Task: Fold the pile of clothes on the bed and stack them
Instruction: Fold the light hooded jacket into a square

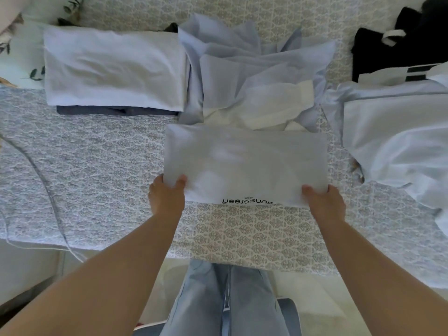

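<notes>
On bed: both hands pinch folded shirt.

A bed covered by a quilted bedspread with a small grey-blue medallion print fills most of the view. A leaf-printed pillow lies at its far left corner. Pale floor shows below the bed's near edge. Soft, even light.

The bed bore a folded stack, loose pile, white shirt and black garment.
</notes>
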